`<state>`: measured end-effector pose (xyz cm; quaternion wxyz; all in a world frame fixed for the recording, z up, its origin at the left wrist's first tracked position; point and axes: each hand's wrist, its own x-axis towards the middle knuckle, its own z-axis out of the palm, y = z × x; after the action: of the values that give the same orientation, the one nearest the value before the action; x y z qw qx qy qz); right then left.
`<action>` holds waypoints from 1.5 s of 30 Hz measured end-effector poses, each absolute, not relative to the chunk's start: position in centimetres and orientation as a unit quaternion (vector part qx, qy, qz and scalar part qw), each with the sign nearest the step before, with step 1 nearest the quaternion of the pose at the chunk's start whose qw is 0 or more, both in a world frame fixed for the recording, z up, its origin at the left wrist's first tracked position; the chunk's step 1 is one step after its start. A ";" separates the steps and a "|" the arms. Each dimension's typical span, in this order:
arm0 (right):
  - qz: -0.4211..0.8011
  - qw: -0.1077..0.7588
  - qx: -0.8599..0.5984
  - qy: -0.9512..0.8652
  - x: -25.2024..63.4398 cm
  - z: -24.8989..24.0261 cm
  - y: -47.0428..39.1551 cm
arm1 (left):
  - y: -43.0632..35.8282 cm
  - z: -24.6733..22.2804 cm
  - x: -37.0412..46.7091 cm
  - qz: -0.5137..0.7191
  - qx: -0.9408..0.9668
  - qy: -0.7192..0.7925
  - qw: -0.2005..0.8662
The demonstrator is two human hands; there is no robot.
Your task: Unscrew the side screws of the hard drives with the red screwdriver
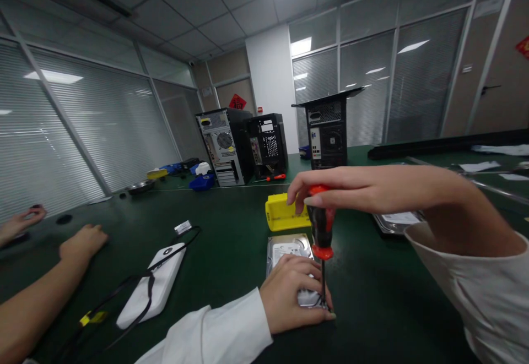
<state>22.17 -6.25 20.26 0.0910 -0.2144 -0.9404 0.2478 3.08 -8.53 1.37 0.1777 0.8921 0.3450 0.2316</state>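
Right-hand grip [351, 188]: pinching top of upright red-and-black plastic-handled screwdriver [323, 234]. Left-hand grip [291, 292]: clasped over silver rectangular metal hard drive [285, 247], near centre of dark-green tabletop [223, 265]. Apparent step: screw-turning at near end; likely calls for steady downward pressure.

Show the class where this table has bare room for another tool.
Bare table lies between the white box and the yellow bin, and between the screwdriver and right sleeve. It's crowded around the left hand and drive.
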 end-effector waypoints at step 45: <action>0.215 0.115 -0.157 -0.957 22.0 20.4 -6.6 | -8.7 1.3 3.3 0.237 0.892 0.341 0.178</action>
<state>22.04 -6.55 20.42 0.1150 -0.1571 -0.9570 0.2149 3.29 -8.68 1.26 0.1777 0.8921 0.3414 0.2368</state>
